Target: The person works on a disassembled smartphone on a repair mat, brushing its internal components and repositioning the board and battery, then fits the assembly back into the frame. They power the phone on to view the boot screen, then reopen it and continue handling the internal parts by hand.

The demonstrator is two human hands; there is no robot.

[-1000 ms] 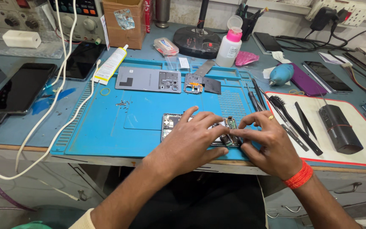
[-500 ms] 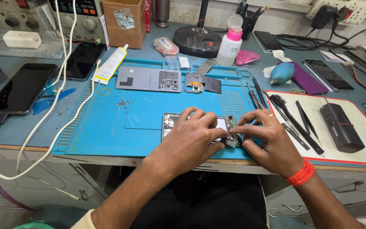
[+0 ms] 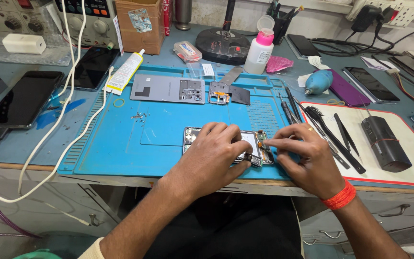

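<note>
So there's an opened phone [image 3: 252, 144] with its back off, lying flat near the front edge of the blue work mat [image 3: 120, 144], a bit right of the mat's middle. Left hand [image 3: 214, 156] is spread over most of it, fingers curled down and pressing on the body, thumb tip right by a small dark part [image 3: 255, 160] at the phone's near edge. Right hand [image 3: 307, 160] comes in from the right side, index finger stretched out onto the exposed board, the other fingers tucked in narrow; can't tell if it's actually pinching anything. There's an orange band [image 3: 339, 196] on that wrist. Further back on the mat, toward its rear edge, sit the grey back cover [image 3: 166, 89] and a smaller inner frame piece [image 3: 221, 93] just beside it, with a tiny scatter of screws [image 3: 137, 116] left of the middle. A glue tube [image 3: 125, 72] lies on the mat's back left corner. Off the right edge of the mat there's a white pad [image 3: 408, 163] with black pry tools [image 3: 331, 139] and a dark cylinder [image 3: 379, 144]. A pink-capped bottle [image 3: 259, 50] stands behind the mat.
</note>
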